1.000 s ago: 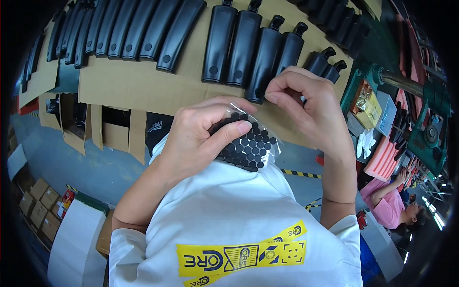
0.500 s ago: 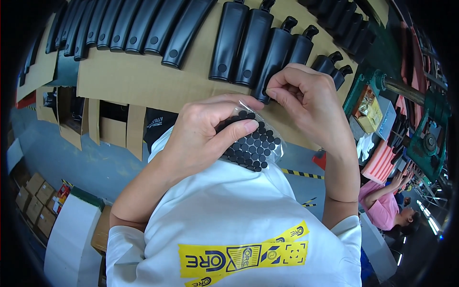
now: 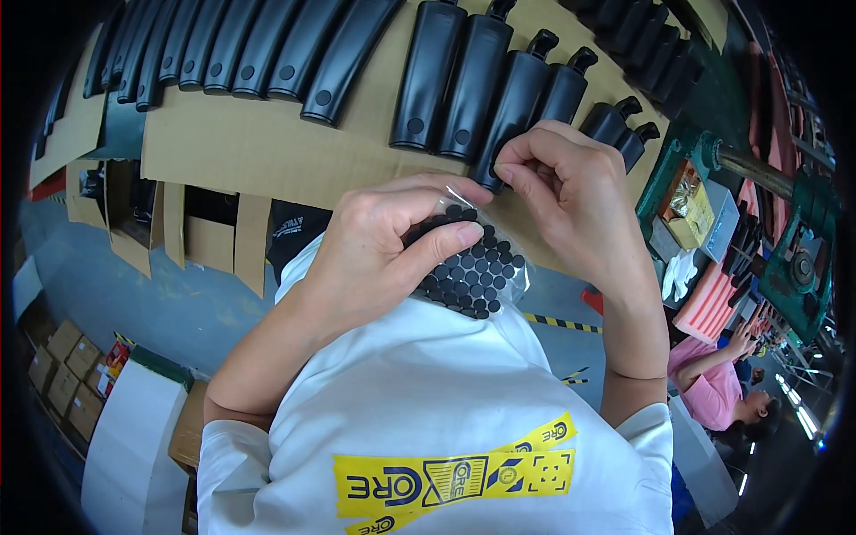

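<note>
Clasped in my left hand (image 3: 379,245) is a clear plastic bag (image 3: 477,272) full of small black round caps. Its fingertips reach to the near end of a black curved plastic part (image 3: 510,111). At that same end, the thumb and forefinger of my right hand (image 3: 566,183) are pinched together against the part. Whatever lies between those fingers is hidden. Neighbouring black parts (image 3: 416,80) each show a round disc near their lower end, and some have a hooked tip at the far end.
A row of similar black parts (image 3: 324,67) lies on cardboard (image 3: 259,147) at the left. Open cardboard boxes (image 3: 209,245) stand below the bench edge. To the right are a green metal fixture (image 3: 802,259) and a yellow box (image 3: 691,223). A person in pink (image 3: 713,379) works farther off.
Hardly anything differs. My right fingers stay pinched at the end of the same black part, and my left hand keeps its hold on the bag.
</note>
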`<action>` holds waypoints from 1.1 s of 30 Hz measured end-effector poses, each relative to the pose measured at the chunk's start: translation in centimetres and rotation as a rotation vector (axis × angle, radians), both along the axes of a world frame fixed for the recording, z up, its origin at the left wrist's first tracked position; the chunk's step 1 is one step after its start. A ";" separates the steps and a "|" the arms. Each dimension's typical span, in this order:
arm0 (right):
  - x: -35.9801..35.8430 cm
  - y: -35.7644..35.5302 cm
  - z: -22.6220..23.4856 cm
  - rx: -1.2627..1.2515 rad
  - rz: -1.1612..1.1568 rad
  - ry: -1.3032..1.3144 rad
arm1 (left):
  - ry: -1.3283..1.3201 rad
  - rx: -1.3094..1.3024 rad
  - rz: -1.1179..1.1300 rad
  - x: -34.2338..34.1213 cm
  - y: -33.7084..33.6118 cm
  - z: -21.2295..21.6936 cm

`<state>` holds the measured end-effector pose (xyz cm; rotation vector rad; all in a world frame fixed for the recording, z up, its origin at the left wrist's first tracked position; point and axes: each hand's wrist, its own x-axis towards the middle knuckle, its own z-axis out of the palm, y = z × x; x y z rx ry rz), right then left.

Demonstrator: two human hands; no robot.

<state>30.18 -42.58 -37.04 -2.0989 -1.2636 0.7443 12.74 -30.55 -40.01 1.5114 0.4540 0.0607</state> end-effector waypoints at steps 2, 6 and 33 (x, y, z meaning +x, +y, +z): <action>-0.2 -0.1 -0.1 0.025 -0.005 -0.021 | 0.004 0.015 -0.002 0.0 0.0 0.1; -0.6 -0.3 -0.3 0.075 0.009 -0.090 | 0.021 0.013 0.000 0.1 0.1 0.3; -2.1 -3.0 -0.2 0.115 0.029 -0.169 | 0.028 -0.010 -0.040 -0.2 0.3 -0.1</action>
